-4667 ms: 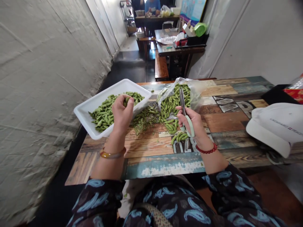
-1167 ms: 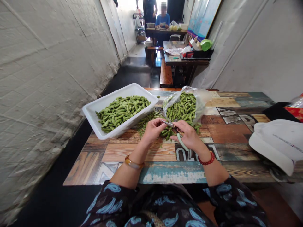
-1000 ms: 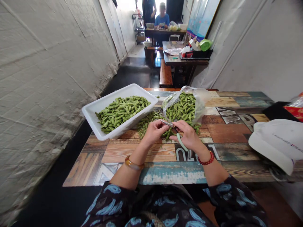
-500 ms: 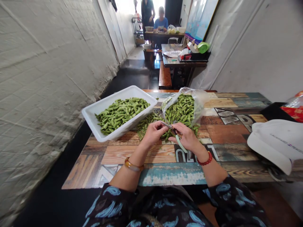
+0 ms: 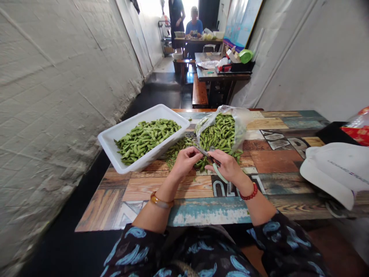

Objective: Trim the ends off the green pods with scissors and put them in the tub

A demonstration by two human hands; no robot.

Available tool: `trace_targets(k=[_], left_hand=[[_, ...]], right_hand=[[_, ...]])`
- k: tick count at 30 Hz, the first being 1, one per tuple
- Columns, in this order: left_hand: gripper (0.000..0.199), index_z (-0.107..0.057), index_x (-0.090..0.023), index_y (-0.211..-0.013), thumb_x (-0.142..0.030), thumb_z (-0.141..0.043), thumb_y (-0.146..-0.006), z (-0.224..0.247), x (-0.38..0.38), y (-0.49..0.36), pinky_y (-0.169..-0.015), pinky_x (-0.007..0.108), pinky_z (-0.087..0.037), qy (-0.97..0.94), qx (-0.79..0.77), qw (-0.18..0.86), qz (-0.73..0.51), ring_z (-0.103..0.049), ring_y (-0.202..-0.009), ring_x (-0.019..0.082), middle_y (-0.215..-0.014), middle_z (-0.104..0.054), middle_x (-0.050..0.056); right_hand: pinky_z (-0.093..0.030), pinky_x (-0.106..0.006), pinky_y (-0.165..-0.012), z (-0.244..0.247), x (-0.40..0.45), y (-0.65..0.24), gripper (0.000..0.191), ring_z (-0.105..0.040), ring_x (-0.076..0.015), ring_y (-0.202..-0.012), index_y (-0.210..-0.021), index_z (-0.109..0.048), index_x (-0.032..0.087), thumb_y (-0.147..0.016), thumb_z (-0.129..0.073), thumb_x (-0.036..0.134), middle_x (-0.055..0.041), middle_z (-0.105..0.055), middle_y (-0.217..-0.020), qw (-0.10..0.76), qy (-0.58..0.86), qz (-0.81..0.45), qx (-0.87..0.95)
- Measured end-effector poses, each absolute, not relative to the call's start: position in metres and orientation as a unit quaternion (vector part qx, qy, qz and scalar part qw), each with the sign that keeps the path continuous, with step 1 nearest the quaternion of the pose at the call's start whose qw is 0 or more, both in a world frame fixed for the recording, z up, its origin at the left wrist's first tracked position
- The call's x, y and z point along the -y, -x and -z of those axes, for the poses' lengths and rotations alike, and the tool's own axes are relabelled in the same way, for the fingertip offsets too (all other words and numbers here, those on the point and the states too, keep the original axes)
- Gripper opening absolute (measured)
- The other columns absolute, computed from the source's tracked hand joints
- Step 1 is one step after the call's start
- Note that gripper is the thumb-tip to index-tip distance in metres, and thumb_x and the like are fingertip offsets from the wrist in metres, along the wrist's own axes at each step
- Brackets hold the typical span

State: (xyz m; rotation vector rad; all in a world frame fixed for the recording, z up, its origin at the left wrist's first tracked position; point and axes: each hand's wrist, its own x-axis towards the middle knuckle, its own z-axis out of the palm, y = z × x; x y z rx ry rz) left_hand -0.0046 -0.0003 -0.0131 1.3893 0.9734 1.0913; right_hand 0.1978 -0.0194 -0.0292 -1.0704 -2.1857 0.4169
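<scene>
My right hand (image 5: pixel 226 165) is closed on scissors (image 5: pixel 219 172) with pale green handles, their blades pointing left toward my left hand (image 5: pixel 186 159). The left fingers are pinched together at the blade tips; what they hold is too small to make out. Beyond my hands, green pods (image 5: pixel 219 132) fill an open clear plastic bag (image 5: pixel 240 127). A white tub (image 5: pixel 115 160) on the left holds many more pods. Between tub and bag lies a heap of small green trimmings (image 5: pixel 174 152) on the patchwork-patterned table (image 5: pixel 207 211).
A white cap (image 5: pixel 331 173) lies at the table's right side, near a red package (image 5: pixel 359 129). Farther back stand a second table (image 5: pixel 209 57) with a black tray (image 5: pixel 240 68), a wooden bench (image 5: pixel 200 92) and two people.
The view has shifted slightly. My hands stay together at the scissors, with hardly any movement of the fingers.
</scene>
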Motion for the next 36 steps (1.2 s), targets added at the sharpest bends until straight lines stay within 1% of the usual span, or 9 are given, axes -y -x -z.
trace_targets(k=[4,6,9,12,18,21,24,30,36], left_hand=[[0.015,-0.072,-0.016,-0.071,-0.03,-0.077,-0.071,0.0127,-0.0014,0.0047,-0.065,0.025,-0.039,-0.59,-0.416,0.479,-0.499,-0.05,-0.069,0.013,-0.074,-0.06,0.002],[0.013,-0.074,-0.017,-0.073,-0.027,-0.08,-0.067,0.0129,-0.0023,0.0048,-0.062,0.024,-0.037,-0.58,-0.429,0.457,-0.52,-0.047,-0.066,0.011,-0.072,-0.056,0.001],[0.016,-0.073,-0.016,-0.078,-0.028,-0.079,-0.069,0.0135,-0.003,0.0046,-0.059,0.023,-0.034,-0.53,-0.42,0.508,-0.534,-0.043,-0.061,0.01,-0.064,-0.05,-0.002],[0.02,-0.067,-0.015,-0.079,-0.029,-0.078,-0.069,0.0123,-0.003,0.0044,-0.059,0.022,-0.037,-0.468,-0.396,0.57,-0.546,-0.048,-0.06,0.008,-0.066,-0.055,-0.003],[0.032,-0.059,-0.016,-0.079,-0.032,-0.083,-0.064,0.0083,-0.0016,0.0041,-0.061,0.021,-0.045,-0.38,-0.362,0.645,-0.555,-0.056,-0.06,0.008,-0.068,-0.06,-0.003],[0.033,-0.059,-0.016,-0.08,-0.029,-0.084,-0.064,0.0104,-0.0014,0.0031,-0.063,0.022,-0.048,-0.365,-0.344,0.661,-0.558,-0.059,-0.06,0.009,-0.068,-0.061,-0.003],[0.031,-0.065,-0.015,-0.087,-0.028,-0.084,-0.066,0.0131,-0.0011,0.0013,-0.065,0.023,-0.049,-0.361,-0.323,0.678,-0.552,-0.06,-0.061,0.009,-0.069,-0.064,-0.002],[0.032,-0.072,-0.013,-0.086,-0.03,-0.086,-0.063,0.0126,0.0016,-0.0031,-0.062,0.023,-0.048,-0.357,-0.323,0.688,-0.543,-0.06,-0.059,0.009,-0.071,-0.069,0.002],[0.026,-0.074,-0.014,-0.084,-0.031,-0.083,-0.068,0.0142,0.0032,-0.004,-0.059,0.021,-0.047,-0.409,-0.325,0.672,-0.525,-0.059,-0.057,0.008,-0.077,-0.071,0.003]], right_hand=[[-0.054,-0.036,-0.081,0.0313,0.0179,-0.1961,0.038,-0.065,-0.023,-0.089,-0.119,-0.064,0.021,-0.085,-0.07,0.038,-0.0088,-0.066,-0.098,0.361,0.419,-0.161,0.817],[-0.054,-0.037,-0.082,0.0315,0.017,-0.1954,0.039,-0.065,-0.023,-0.088,-0.119,-0.064,0.02,-0.085,-0.07,0.038,-0.0087,-0.067,-0.097,0.389,0.44,-0.167,0.792],[-0.055,-0.035,-0.081,0.0305,0.0162,-0.1951,0.039,-0.066,-0.022,-0.085,-0.119,-0.065,0.021,-0.085,-0.07,0.04,-0.007,-0.067,-0.093,0.412,0.469,-0.174,0.762],[-0.055,-0.035,-0.08,0.0292,0.0164,-0.1947,0.038,-0.065,-0.0219,-0.084,-0.117,-0.066,0.021,-0.085,-0.07,0.04,-0.0059,-0.067,-0.09,0.424,0.475,-0.172,0.752],[-0.056,-0.039,-0.083,0.0304,0.0185,-0.1922,0.045,-0.065,-0.024,-0.089,-0.121,-0.063,0.021,-0.083,-0.071,0.043,-0.0096,-0.066,-0.102,0.423,0.46,-0.142,0.768],[-0.057,-0.04,-0.082,0.0326,0.0193,-0.1916,0.049,-0.065,-0.0245,-0.091,-0.125,-0.061,0.02,-0.083,-0.071,0.044,-0.0116,-0.064,-0.109,0.405,0.449,-0.145,0.783],[-0.058,-0.039,-0.081,0.0333,0.0205,-0.1906,0.052,-0.064,-0.0252,-0.095,-0.128,-0.059,0.02,-0.082,-0.073,0.04,-0.0129,-0.062,-0.115,0.386,0.431,-0.157,0.8],[-0.058,-0.04,-0.081,0.0299,0.0228,-0.1888,0.052,-0.063,-0.0254,-0.096,-0.13,-0.056,0.022,-0.083,-0.073,0.035,-0.0114,-0.062,-0.112,0.383,0.418,-0.131,0.814],[-0.058,-0.041,-0.08,0.0291,0.0224,-0.191,0.051,-0.063,-0.0257,-0.096,-0.13,-0.055,0.022,-0.084,-0.072,0.036,-0.0121,-0.062,-0.112,0.389,0.411,-0.112,0.817]])
